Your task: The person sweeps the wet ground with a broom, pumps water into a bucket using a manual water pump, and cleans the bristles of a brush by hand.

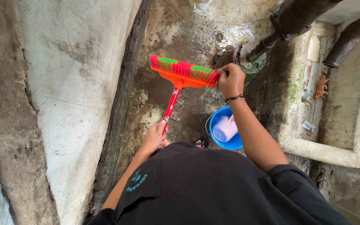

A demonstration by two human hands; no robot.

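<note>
I hold an orange broom (pixel 183 76) upside down, its red and green bristles pointing up, over a wet concrete floor. My left hand (pixel 155 136) is wrapped around the red handle (pixel 171 105) low down. My right hand (pixel 230 79) pinches the bristles at the right end of the brush head. A dark bracelet sits on my right wrist.
A blue bucket (pixel 226 143) with a pale scoop (pixel 225 128) inside stands on the floor under my right forearm. A white plastered wall (pixel 76 83) runs along the left. Dark pipes (pixel 288 21) and a concrete trough (pixel 346 104) are at the right.
</note>
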